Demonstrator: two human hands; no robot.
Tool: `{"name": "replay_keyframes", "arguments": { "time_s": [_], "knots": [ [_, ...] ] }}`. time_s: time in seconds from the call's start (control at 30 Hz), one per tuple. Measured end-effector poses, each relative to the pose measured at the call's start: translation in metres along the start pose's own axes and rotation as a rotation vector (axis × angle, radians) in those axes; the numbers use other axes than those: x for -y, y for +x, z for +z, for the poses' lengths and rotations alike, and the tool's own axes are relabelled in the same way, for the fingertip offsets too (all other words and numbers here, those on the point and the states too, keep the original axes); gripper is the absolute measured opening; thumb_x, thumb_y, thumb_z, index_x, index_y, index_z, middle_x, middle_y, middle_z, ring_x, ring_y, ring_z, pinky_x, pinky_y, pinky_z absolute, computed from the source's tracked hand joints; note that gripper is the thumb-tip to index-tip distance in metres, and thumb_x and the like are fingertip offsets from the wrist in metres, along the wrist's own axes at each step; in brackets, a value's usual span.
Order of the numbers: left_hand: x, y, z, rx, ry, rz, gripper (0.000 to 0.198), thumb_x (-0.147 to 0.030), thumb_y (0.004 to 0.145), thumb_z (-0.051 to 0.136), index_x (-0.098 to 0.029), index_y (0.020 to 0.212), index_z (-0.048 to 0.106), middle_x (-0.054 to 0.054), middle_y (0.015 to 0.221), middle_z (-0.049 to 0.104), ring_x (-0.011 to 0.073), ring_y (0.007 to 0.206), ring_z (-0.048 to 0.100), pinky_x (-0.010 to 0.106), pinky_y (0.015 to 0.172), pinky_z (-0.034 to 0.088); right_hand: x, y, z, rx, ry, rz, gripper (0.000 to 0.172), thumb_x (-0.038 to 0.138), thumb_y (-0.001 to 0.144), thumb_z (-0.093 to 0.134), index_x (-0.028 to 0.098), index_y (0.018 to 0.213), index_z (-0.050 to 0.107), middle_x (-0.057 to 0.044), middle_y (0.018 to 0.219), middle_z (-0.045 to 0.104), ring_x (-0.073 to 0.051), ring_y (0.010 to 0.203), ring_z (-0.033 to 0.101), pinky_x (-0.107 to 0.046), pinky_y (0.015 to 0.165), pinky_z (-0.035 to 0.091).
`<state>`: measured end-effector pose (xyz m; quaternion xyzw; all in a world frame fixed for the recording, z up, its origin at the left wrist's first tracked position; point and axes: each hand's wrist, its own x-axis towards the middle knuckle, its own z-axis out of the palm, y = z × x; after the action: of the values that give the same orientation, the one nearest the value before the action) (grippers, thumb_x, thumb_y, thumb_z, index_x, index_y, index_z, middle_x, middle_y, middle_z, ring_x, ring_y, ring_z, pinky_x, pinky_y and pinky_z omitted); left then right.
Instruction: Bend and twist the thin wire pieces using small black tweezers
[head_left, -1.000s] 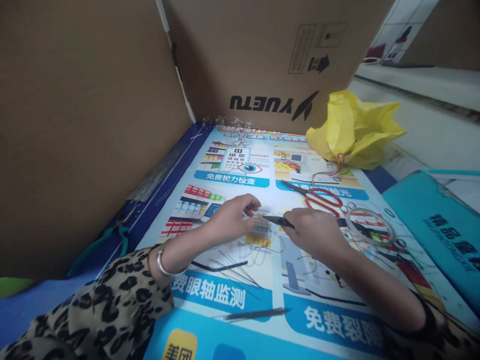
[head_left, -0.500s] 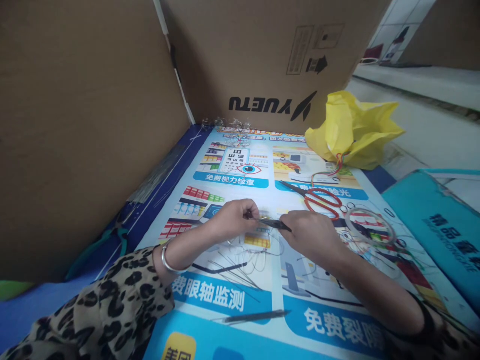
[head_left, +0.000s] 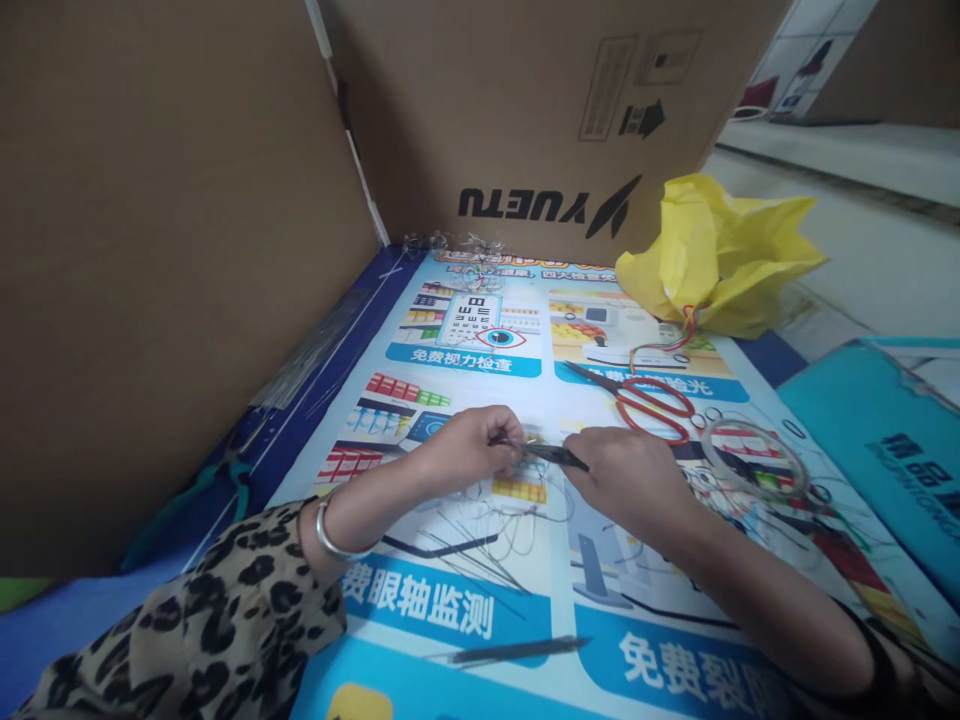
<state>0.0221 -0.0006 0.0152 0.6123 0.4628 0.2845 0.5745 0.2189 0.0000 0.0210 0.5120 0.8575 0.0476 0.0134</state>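
Observation:
My left hand (head_left: 469, 450) is pinched shut on a small piece of thin wire at the middle of the printed poster (head_left: 480, 590). My right hand (head_left: 626, 470) is closed around dark pliers (head_left: 555, 456), whose tip points left and meets the wire at my left fingertips. Loose thin wires (head_left: 480, 540) lie on the poster just below both hands. A silver bangle (head_left: 326, 530) sits on my left wrist above a leopard-print sleeve.
Red-handled scissors (head_left: 649, 395) lie right of the hands, a coil of wire (head_left: 754, 460) beside them. A yellow plastic bag (head_left: 720, 255) sits at the back right. Cardboard boxes (head_left: 525, 110) wall the back and left. A dark rod (head_left: 510, 652) lies near me; green-handled pliers (head_left: 217, 475) lie at left.
Both hands stay together on the wire and pliers; my left fingers have closed more tightly round the wire. The view has shifted slightly.

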Motion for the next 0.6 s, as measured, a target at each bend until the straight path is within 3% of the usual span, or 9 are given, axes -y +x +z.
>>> {"name": "replay_keyframes", "arguments": {
  "time_s": [0.33,0.6],
  "knots": [
    [-0.0053,-0.0024,0.0003,-0.040,0.078,-0.008,0.008,-0.010,0.069,0.053,-0.016,0.072,0.050,-0.006,0.056,0.050,0.0059,0.052,0.046,0.019,0.053,0.035,-0.0005,0.0007,0.0021,-0.014,0.006,0.005,0.024,0.031,0.081,0.042,0.020,0.070,0.060,-0.002,0.070,0.063,-0.015,0.064,0.056,-0.026,0.051,0.014],
    [-0.0028,-0.0014,0.0005,-0.024,0.024,-0.015,0.007,-0.011,0.071,0.052,-0.017,0.074,0.049,-0.006,0.058,0.052,0.0069,0.054,0.051,0.019,0.053,0.037,0.0002,-0.0006,0.0034,-0.019,0.006,0.006,0.024,0.032,0.081,0.044,0.020,0.069,0.060,-0.002,0.070,0.063,-0.015,0.064,0.055,-0.026,0.051,0.014]
  ]
}}
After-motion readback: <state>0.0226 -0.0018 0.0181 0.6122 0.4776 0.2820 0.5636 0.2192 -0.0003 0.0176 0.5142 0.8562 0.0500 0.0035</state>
